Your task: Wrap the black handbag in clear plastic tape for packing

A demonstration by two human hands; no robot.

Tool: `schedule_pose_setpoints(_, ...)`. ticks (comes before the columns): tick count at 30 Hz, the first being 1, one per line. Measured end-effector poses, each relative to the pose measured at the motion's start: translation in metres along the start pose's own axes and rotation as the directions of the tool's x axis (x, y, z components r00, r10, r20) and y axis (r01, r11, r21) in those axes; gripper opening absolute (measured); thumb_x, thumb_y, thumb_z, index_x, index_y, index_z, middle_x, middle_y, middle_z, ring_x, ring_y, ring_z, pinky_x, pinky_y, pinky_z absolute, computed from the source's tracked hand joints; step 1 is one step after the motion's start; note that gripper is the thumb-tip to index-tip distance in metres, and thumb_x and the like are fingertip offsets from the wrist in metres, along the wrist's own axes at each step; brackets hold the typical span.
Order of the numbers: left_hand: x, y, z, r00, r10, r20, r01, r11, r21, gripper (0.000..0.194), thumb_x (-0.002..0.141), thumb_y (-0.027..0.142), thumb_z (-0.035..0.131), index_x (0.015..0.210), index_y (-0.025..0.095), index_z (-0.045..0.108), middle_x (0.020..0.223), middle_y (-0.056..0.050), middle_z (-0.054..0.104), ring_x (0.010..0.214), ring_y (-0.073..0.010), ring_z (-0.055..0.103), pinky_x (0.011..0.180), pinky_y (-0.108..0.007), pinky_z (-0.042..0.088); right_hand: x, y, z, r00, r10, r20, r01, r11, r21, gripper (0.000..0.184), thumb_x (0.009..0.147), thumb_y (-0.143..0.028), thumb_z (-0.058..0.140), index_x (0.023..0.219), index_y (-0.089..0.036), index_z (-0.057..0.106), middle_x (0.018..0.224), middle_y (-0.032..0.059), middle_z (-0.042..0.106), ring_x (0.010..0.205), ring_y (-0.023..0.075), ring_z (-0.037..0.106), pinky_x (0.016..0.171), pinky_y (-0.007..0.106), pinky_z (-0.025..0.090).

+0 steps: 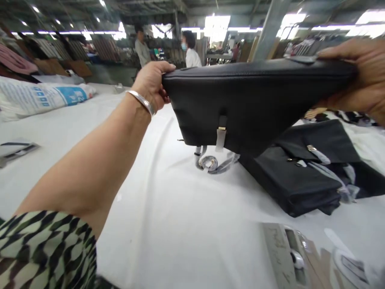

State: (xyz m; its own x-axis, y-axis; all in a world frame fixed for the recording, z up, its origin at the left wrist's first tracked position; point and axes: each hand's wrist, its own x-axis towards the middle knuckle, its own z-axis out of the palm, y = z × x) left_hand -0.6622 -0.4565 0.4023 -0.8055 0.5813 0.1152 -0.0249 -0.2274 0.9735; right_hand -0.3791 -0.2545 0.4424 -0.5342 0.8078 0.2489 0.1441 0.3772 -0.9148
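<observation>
Raised above the white table is a black handbag [204, 104], stretched between my two hands with its long edge toward me. My left hand [155, 82] grips the left corner, thumb on top and fingers curled underneath. At the opposite end, my right hand [361, 76] is closed around the right corner, partly cut off by the frame edge. A small metal clasp with a pale protective wrap [221, 136] shows on the bag's face. Beneath the bag, a coiled strap in clear wrapping [209, 163] hangs or lies by the table; which one I cannot tell.
More black bags [300, 180] with wrapped hardware lie on the right of the white table [180, 233]. A grey box with small parts [276, 253] sits at front right. A printed white sack [45, 96] rests at back left. Two people [192, 56] stand beyond.
</observation>
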Motion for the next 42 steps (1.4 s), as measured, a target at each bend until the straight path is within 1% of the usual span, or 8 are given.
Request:
schedule_pose_setpoints(6,-0.041,0.023,0.007,0.988,0.150,0.023,-0.149,0.987,-0.053,0.009,0.072,0.016,0.065,0.077,0.012,0.058,0.073,0.001,0.058,0.064,-0.0100,0.052,0.062,-0.025,0.041,-0.051,-0.022,-0.027,0.996,-0.063,0.056,0.053,0.987,0.154,0.016,0.079,-0.034,0.060,0.089,-0.026,0.070,0.120,-0.0008,0.065,0.101,0.0221,0.063,0.073,0.035,0.050)
schedule_pose_setpoints(10,-0.091,-0.060,-0.030,0.989,0.124,0.081,-0.124,0.992,-0.001,0.029,0.060,0.021,0.076,0.082,0.011,0.060,0.072,-0.001,0.062,0.065,-0.0113,0.054,0.063,-0.025,0.043,-0.127,0.076,-0.013,0.993,-0.064,-0.098,0.052,0.991,-0.121,0.034,0.070,-0.047,0.071,0.097,-0.027,0.070,0.098,0.0053,0.072,0.087,0.0237,0.067,0.079,0.039,0.055)
schedule_pose_setpoints(17,-0.229,-0.256,-0.129,0.899,-0.414,0.141,0.357,0.881,0.310,0.042,0.059,0.028,0.076,0.092,0.018,0.054,0.088,-0.002,0.064,0.086,-0.0208,0.060,0.077,-0.034,0.049,-0.327,0.309,0.051,0.966,0.236,0.108,-0.188,0.923,-0.336,0.037,0.074,-0.050,0.062,0.096,-0.022,0.069,0.098,0.0063,0.072,0.096,0.0288,0.066,0.085,0.039,0.055)
schedule_pose_setpoints(23,-0.310,-0.307,-0.182,0.835,-0.543,0.095,0.391,0.704,0.592,0.038,0.072,0.037,0.066,0.102,0.023,0.049,0.100,-0.002,0.063,0.097,-0.0240,0.061,0.088,-0.042,0.051,-0.426,0.369,0.058,0.894,0.410,0.182,-0.349,0.891,-0.292,0.034,0.078,-0.049,0.055,0.106,-0.031,0.063,0.102,0.0062,0.070,0.091,0.0319,0.067,0.080,0.048,0.058)
schedule_pose_setpoints(29,-0.296,-0.271,-0.185,0.957,-0.211,0.200,-0.073,0.490,0.868,0.084,0.071,0.053,0.069,0.138,0.023,0.027,0.143,-0.014,0.038,0.133,-0.0315,0.036,0.109,-0.053,0.034,-0.385,0.318,0.026,0.955,0.163,0.249,-0.026,0.879,-0.476,0.074,0.077,-0.047,0.061,0.142,-0.028,0.031,0.146,0.0105,0.038,0.132,0.0342,0.037,0.107,0.056,0.036)
schedule_pose_setpoints(32,-0.262,-0.248,-0.155,0.821,-0.235,0.521,-0.365,0.485,0.795,0.080,0.074,0.056,0.065,0.139,0.024,0.032,0.145,-0.012,0.038,0.137,-0.0297,0.029,0.114,-0.049,0.027,-0.321,0.282,0.033,0.863,0.155,0.481,0.057,0.916,-0.397,0.063,0.082,-0.048,0.055,0.140,-0.030,0.037,0.148,0.0064,0.036,0.135,0.0315,0.033,0.112,0.053,0.030)
schedule_pose_setpoints(36,-0.214,-0.243,-0.106,0.652,-0.409,0.638,-0.368,0.566,0.738,0.060,0.084,0.059,0.050,0.131,0.023,0.047,0.135,-0.010,0.051,0.127,-0.0245,0.044,0.110,-0.041,0.034,-0.242,0.257,0.084,0.637,0.275,0.720,-0.217,0.960,-0.174,0.050,0.089,-0.052,0.044,0.132,-0.028,0.049,0.139,0.0062,0.049,0.125,0.0258,0.047,0.107,0.043,0.039)
schedule_pose_setpoints(42,-0.202,-0.269,-0.081,0.371,-0.609,0.702,-0.481,0.520,0.706,0.085,0.067,0.069,0.062,0.134,0.020,0.044,0.131,-0.012,0.054,0.118,-0.0294,0.050,0.102,-0.041,0.039,-0.233,0.295,0.143,0.416,0.271,0.868,-0.323,0.936,-0.138,0.061,0.084,-0.058,0.050,0.133,-0.022,0.049,0.140,0.0095,0.048,0.126,0.0268,0.046,0.108,0.045,0.035)
